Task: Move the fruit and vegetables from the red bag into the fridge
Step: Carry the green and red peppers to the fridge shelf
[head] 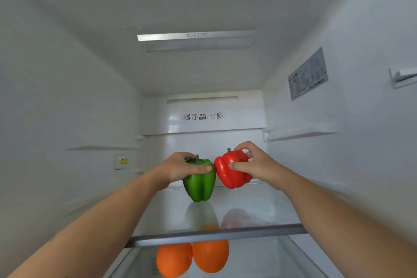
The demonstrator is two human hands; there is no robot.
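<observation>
Inside of the white plastic fridge [67, 97], everything sits around the clear glass shelf with a grey front trim [216, 236]. Above the shelf, the left hand [180, 168] grips a glossy green bell pepper [199, 184], thumb across its front and fingers curled over the top by the stem. The pepper's tip looks like it's touching the glass. The right hand [255, 165] grips a tilted red bell pepper [230, 174] the same way, held just above the shelf. Two round oranges [211, 255] sit under the shelf.
</observation>
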